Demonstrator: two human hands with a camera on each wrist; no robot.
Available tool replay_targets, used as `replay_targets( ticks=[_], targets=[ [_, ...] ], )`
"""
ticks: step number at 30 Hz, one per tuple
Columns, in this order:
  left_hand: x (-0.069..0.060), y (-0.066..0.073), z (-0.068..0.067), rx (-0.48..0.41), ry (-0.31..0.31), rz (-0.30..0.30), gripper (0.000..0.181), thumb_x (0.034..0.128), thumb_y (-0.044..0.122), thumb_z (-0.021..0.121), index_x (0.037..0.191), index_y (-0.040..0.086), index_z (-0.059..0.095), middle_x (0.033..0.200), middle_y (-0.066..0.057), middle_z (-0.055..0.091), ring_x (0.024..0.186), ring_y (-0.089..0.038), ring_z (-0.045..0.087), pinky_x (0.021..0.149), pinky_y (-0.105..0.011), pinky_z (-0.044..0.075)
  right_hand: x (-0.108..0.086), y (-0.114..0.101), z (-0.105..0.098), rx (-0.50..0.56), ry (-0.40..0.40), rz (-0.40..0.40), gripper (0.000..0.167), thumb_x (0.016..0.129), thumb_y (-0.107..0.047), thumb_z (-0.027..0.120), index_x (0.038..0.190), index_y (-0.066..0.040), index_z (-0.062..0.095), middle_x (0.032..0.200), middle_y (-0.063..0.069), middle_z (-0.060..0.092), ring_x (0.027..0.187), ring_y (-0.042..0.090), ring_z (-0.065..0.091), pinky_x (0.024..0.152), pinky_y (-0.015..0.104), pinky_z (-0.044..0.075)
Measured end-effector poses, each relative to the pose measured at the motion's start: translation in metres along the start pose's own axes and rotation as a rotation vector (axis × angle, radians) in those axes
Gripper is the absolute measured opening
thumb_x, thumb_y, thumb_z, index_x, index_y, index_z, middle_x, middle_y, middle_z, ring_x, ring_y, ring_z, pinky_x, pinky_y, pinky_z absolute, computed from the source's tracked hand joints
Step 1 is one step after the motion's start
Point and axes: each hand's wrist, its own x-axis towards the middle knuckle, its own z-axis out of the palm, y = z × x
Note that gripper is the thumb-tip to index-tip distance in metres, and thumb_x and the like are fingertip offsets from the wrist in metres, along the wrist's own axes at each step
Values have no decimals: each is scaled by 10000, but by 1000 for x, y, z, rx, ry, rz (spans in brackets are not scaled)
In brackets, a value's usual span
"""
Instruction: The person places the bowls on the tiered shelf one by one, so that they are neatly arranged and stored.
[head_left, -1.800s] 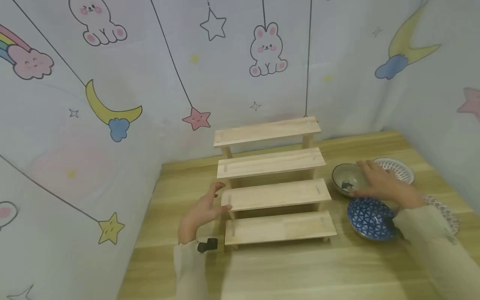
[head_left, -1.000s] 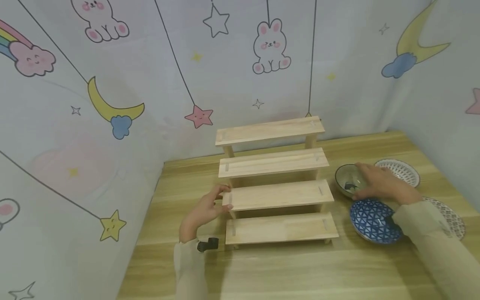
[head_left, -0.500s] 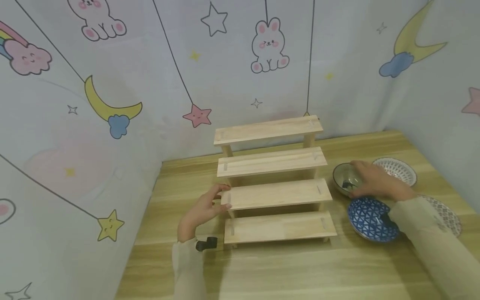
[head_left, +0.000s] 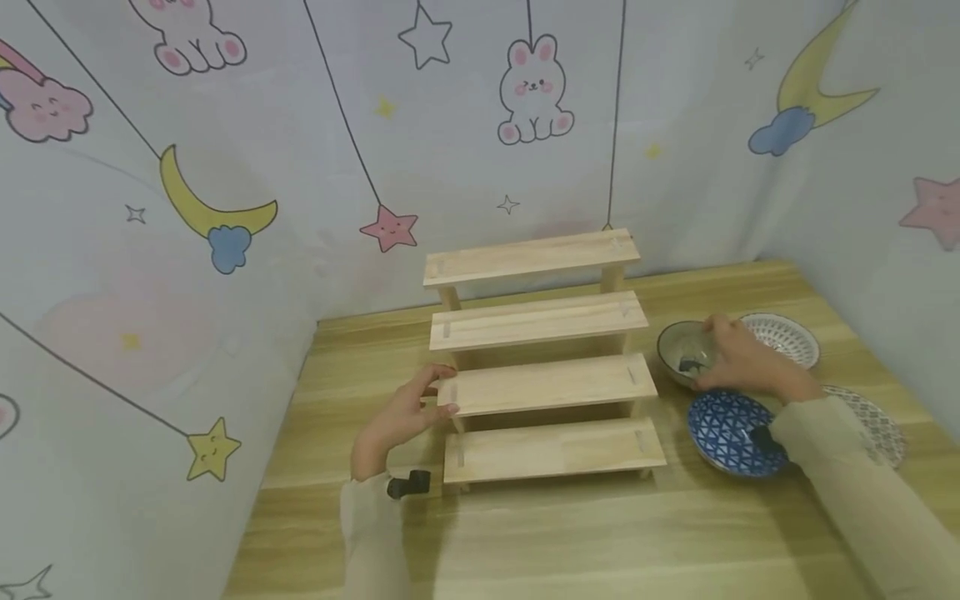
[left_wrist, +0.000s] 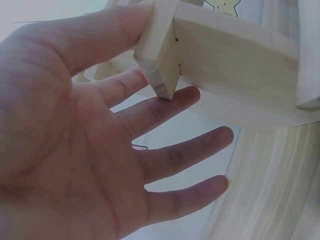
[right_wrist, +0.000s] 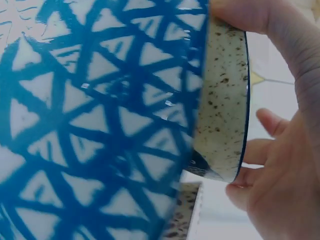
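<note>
A wooden stepped rack (head_left: 540,383) stands in the middle of the table. My left hand (head_left: 393,425) holds the left end of its second-lowest board between thumb and fingers; in the left wrist view the other fingers (left_wrist: 185,155) are spread below the wood. To the right of the rack, my right hand (head_left: 750,362) grips a grey-green bowl (head_left: 675,352) by its right side. The right wrist view shows the bowl's speckled outside (right_wrist: 222,100), with thumb and fingers at the rim. A blue triangle-patterned bowl (head_left: 727,433) sits just in front, partly under the right wrist.
A white patterned dish (head_left: 787,337) lies behind the right hand. Another patterned plate (head_left: 873,425) is partly hidden by the right sleeve. Cartoon-printed white cloth walls (head_left: 450,167) enclose the wood-grain table (head_left: 555,542) at the back and sides.
My left fingers have come down onto the board's end. My right hand has drawn in around the grey-green bowl's side. The bowl and rack stay in place; the head view has shifted slightly.
</note>
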Motion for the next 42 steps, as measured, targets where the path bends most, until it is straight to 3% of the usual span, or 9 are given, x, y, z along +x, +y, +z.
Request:
replay_targets(
  ticks=[4, 8, 11, 19, 23, 27, 35, 38, 42],
  targets=[
    [0, -1, -1, -1, 5, -4, 524, 1008, 184, 644, 1450, 28, 411, 1495, -220, 431, 1269, -498, 479, 1061, -650, 378, -1, -2, -8, -17, 27, -34, 886, 657, -366, 925, 1247, 84, 441, 1089, 306, 570, 985, 435, 555, 805, 625, 528],
    [0, -1, -2, -9, -1, -16, 526, 1010, 195, 642, 1450, 27, 406, 1496, -206, 433, 1271, -494, 471, 1055, -652, 379, -4, -5, -15, -58, 73, -105, 637, 685, -371, 911, 1092, -18, 571, 1012, 144, 635, 948, 363, 571, 789, 581, 517],
    [0, -1, -2, -7, -8, -13, 525, 1008, 190, 645, 1447, 25, 407, 1492, -196, 437, 1264, -490, 474, 1055, -646, 381, -9, -10, -19, -89, 99, -139, 527, 693, -384, 899, 1005, -76, 608, 1014, 95, 637, 948, 362, 570, 781, 581, 501],
    [-1, 0, -1, -6, -20, -6, 513, 1008, 181, 648, 1434, 20, 412, 1484, -190, 446, 1263, -476, 483, 1059, -634, 388, -20, -24, -27, -170, 129, -121, 436, 696, -449, 891, 903, -148, 654, 1126, 210, 630, 957, 411, 579, 798, 645, 471],
    [-2, -1, 0, -14, -14, 3, 517, 1008, 172, 647, 1438, 12, 408, 1483, -198, 444, 1259, -477, 483, 1055, -642, 386, -23, -33, -38, -178, 115, -98, 395, 696, -475, 891, 815, -166, 675, 1284, 346, 541, 1072, 540, 532, 861, 773, 407],
    [0, -1, -1, -21, -6, 21, 534, 1002, 164, 654, 1443, -3, 404, 1487, -211, 438, 1262, -478, 479, 1042, -659, 392, -26, -41, -53, -183, 110, -86, 372, 693, -458, 894, 783, -167, 681, 1323, 403, 498, 1154, 620, 461, 900, 806, 353],
    [3, 0, 0, -21, -3, 28, 523, 993, 153, 664, 1432, 4, 422, 1483, -203, 443, 1277, -462, 475, 1056, -634, 398, -35, -49, -70, -186, 155, -98, 364, 661, -437, 917, 751, -192, 663, 1351, 322, 515, 1142, 548, 461, 879, 703, 419],
    [3, -1, 1, -21, -2, 27, 526, 995, 151, 662, 1436, 0, 418, 1482, -207, 443, 1271, -464, 481, 1063, -622, 397, -36, -50, -74, -169, 220, -158, 349, 623, -363, 933, 703, -207, 631, 1205, 282, 608, 1045, 498, 512, 823, 650, 440],
    [4, -3, 2, -32, 3, 16, 528, 998, 152, 660, 1442, 2, 414, 1486, -211, 437, 1276, -470, 476, 1079, -604, 388, -35, -53, -81, -153, 238, -182, 340, 620, -307, 915, 707, -202, 604, 1232, 301, 587, 1073, 522, 482, 825, 679, 412]
  ],
)
